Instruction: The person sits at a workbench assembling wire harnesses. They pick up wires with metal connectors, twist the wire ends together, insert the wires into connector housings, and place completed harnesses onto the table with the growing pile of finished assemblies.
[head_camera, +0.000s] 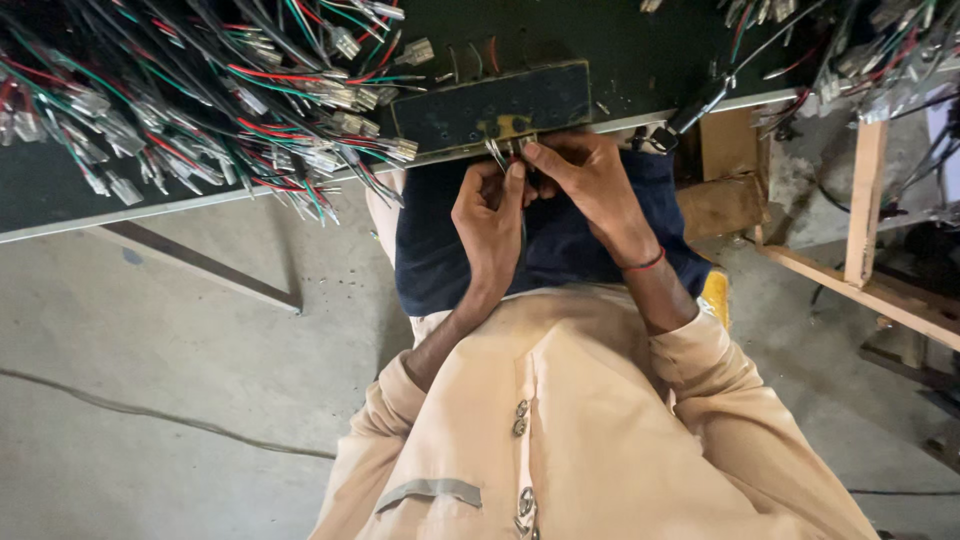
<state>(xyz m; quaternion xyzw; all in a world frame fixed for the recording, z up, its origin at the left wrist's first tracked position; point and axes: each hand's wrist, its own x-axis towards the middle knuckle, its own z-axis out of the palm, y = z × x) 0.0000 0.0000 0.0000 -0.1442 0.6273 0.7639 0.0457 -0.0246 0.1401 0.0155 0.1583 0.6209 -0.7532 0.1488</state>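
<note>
My left hand (487, 215) and my right hand (588, 178) meet at the near edge of a dark workbench (640, 60). Their fingers pinch thin wires with small metal terminals (507, 150) just below a dark rectangular fixture block (490, 105) with a brass fitting at its front. The left thumb and forefinger press up on the wire ends; the right fingers close over them from the right. A red thread band circles my right wrist. A dark blue cloth (560, 250) lies over my lap beneath both hands.
A large tangle of red, green and black wires with white connectors (200, 110) covers the bench's left side. More wires (880, 60) lie at the right. A wooden frame (865, 210) stands at the right, above a concrete floor (150, 380).
</note>
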